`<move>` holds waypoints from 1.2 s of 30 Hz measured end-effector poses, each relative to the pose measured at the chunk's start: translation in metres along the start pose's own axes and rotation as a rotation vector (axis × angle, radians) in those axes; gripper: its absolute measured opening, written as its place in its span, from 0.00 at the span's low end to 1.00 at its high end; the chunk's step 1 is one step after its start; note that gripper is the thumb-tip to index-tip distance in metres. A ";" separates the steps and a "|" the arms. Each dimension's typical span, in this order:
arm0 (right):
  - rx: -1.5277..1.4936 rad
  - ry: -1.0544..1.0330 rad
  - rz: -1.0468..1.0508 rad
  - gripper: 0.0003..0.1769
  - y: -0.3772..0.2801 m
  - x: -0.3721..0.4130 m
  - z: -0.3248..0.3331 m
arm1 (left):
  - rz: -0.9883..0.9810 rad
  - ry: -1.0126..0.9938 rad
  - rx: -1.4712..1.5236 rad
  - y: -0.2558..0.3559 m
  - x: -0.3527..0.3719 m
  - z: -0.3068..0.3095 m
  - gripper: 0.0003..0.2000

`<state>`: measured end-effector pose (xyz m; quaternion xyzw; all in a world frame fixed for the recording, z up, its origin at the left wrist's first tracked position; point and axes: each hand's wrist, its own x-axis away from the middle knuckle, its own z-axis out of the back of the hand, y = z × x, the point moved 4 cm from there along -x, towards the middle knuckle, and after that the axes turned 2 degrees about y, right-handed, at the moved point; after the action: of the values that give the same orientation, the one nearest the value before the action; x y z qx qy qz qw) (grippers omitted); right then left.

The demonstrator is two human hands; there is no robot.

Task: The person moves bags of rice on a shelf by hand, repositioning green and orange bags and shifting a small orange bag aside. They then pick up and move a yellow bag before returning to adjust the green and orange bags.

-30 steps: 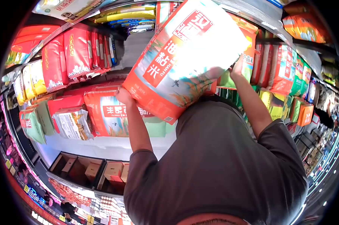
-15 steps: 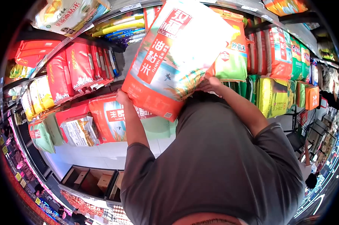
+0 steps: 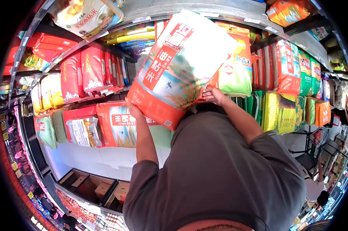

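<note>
A large orange and white rice bag (image 3: 162, 77) is tilted in front of my chest, its upper right washed out by glare. My left hand (image 3: 135, 112) grips its lower left corner, fingers partly hidden behind it. My right hand (image 3: 215, 96) is closed on the bag's lower right edge, with fingers bent at the side. Just right of the bag stands a green and orange rice bag (image 3: 237, 73). Under my left forearm's level, a similar orange bag (image 3: 118, 124) lies on the lower row.
Shelves around me hold red bags (image 3: 92, 69), a yellow-green bag (image 3: 279, 111) and an orange bag (image 3: 287, 12) higher up. A metal shelf edge (image 3: 220, 16) curves above the held bag. Brown boxes (image 3: 103, 188) sit lower left. A cart (image 3: 312, 148) and another person (image 3: 316, 188) are at right.
The held bag and both hands appear slightly lower in view. The shelves have also shifted down and a little to the right at left, as the camera view moved.
</note>
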<state>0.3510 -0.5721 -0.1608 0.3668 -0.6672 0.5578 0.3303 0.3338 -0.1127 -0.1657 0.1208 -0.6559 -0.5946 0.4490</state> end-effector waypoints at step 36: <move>1.102 0.184 1.147 0.38 -0.336 -0.062 -0.047 | 0.689 -0.052 0.513 -0.142 0.142 0.006 0.33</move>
<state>0.6727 -0.5550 -0.0375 0.0294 -0.3503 0.9181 -0.1831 0.1955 -0.2444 -0.2274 -0.0128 -0.7956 -0.2305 0.5601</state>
